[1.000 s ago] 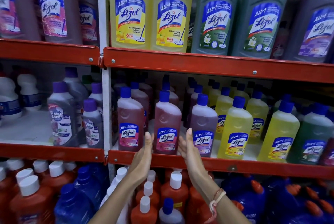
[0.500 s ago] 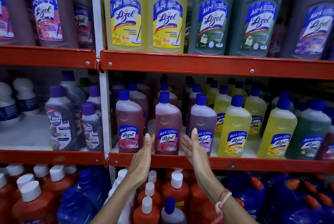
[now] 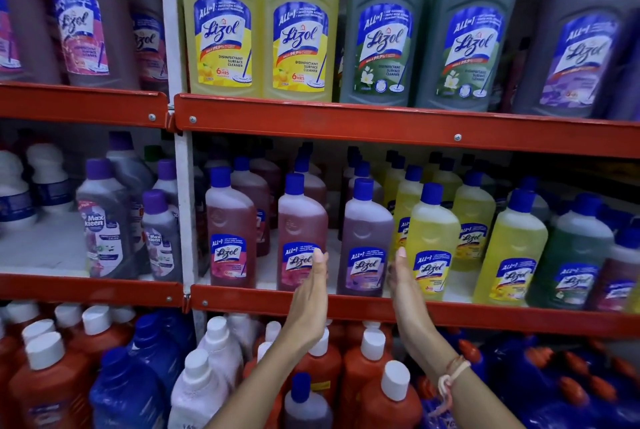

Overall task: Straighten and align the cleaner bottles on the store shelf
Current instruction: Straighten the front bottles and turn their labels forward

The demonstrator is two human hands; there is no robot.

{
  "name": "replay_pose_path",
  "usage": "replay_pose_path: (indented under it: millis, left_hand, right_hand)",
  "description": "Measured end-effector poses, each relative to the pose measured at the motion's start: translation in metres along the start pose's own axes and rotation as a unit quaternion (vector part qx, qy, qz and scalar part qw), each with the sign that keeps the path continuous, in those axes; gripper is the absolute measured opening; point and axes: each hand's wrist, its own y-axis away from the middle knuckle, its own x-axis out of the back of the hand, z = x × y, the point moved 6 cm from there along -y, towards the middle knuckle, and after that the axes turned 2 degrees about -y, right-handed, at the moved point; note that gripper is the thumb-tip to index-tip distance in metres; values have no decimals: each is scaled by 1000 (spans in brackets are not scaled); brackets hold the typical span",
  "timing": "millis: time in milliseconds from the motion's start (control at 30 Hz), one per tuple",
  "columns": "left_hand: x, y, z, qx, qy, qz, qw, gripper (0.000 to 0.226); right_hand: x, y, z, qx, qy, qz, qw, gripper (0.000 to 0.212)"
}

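Note:
On the middle shelf (image 3: 242, 300) the front row of small Lizol bottles runs two pink bottles (image 3: 230, 217) (image 3: 300, 217), a purple bottle (image 3: 363, 227), then yellow bottles (image 3: 433, 231). All stand upright with labels facing out. My left hand (image 3: 311, 293) is flat and upright at the purple bottle's left side, overlapping the second pink bottle's label. At the purple bottle's right side my right hand (image 3: 403, 286) is flat too, in front of the first yellow bottle. Both palms face the purple bottle and neither hand grips anything.
Large yellow (image 3: 221, 30), green (image 3: 381, 30) and purple Lizol bottles fill the shelf above. Green bottles (image 3: 571, 248) continue the middle row to the right. A white upright (image 3: 183, 213) separates a left bay of Max Kleen bottles (image 3: 104, 227). Orange white-capped bottles (image 3: 367, 369) crowd the shelf below my arms.
Both hands have shifted right, from either side of the second pink bottle to either side of the purple bottle. The bottles themselves have not visibly moved.

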Motion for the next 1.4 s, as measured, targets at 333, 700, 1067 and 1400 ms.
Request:
replay_pose_path:
  millis: [333, 700, 1067, 1400]
  left_hand:
    - [-26, -5, 2, 41, 46, -24, 998, 111]
    - [-35, -15, -9, 29, 12, -25, 999, 122]
    - [-36, -8, -6, 30, -9, -31, 999, 102]
    - [-71, 14, 25, -86, -1, 20, 996, 55]
  right_hand:
    - [9, 3, -5, -11, -7, -63, 998, 33]
    - [27, 2, 3, -29, 18, -62, 997, 66]
    - [29, 8, -7, -39, -3, -99, 994, 67]
    - [109, 0, -38, 78, -18, 123, 989, 48]
